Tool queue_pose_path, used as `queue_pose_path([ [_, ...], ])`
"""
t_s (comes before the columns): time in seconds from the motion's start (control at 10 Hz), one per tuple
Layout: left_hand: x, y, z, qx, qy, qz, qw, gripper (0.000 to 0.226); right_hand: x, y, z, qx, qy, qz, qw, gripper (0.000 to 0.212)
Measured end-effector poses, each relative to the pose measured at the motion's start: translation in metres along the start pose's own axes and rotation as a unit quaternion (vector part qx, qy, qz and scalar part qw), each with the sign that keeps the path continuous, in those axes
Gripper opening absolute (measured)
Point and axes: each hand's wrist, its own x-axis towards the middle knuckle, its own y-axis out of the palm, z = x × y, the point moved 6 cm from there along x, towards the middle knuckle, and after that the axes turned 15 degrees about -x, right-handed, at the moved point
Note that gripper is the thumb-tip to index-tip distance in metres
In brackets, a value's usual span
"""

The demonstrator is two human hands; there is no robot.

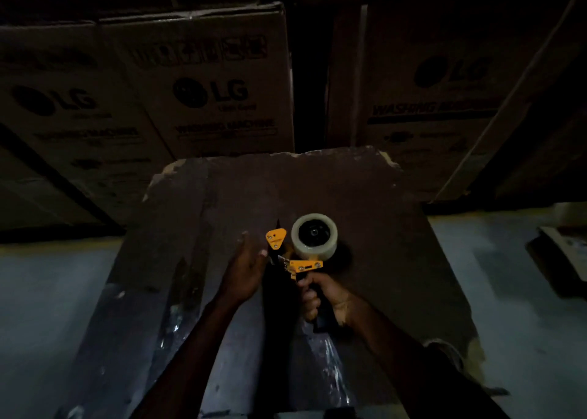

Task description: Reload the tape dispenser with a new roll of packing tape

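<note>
Cardboard boxes (203, 81) at the back, printed "LG" and "WASHING MACHINE", smaller print too dim to read. Down front, the left hand (246, 267) is spread flat, fingers loose, holding nothing, its fingertips just beside the front of the orange tape dispenser (293, 259). Moving right, a clear roll of packing tape (314, 236) sits on the dispenser's hub, over the dark, worn table (365, 196). Right hand (324, 298) is wrapped tight around the dispenser's black handle, directly below the roll. Another "LG" box (444, 78) stands far right.
</note>
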Motion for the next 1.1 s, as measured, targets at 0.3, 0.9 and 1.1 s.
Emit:
queue_pose_path([
  [0.3,0.0,-0.027,0.029,0.034,-0.014,0.045,0.998,0.058,0.058,-0.01,0.021,0.074,-0.023,-0.078,0.994,0.018],
  [0.9,-0.005,0.022,0.011,0.127,0.05,0.059,0.989,0.106,0.022,-0.047,0.032,-0.509,-0.106,-0.463,0.718,0.055],
  [1.1,0.011,0.025,-0.014,0.142,0.078,0.045,0.986,0.114,-0.03,-0.026,0.068,-0.649,-0.134,-0.537,0.522,0.056],
])
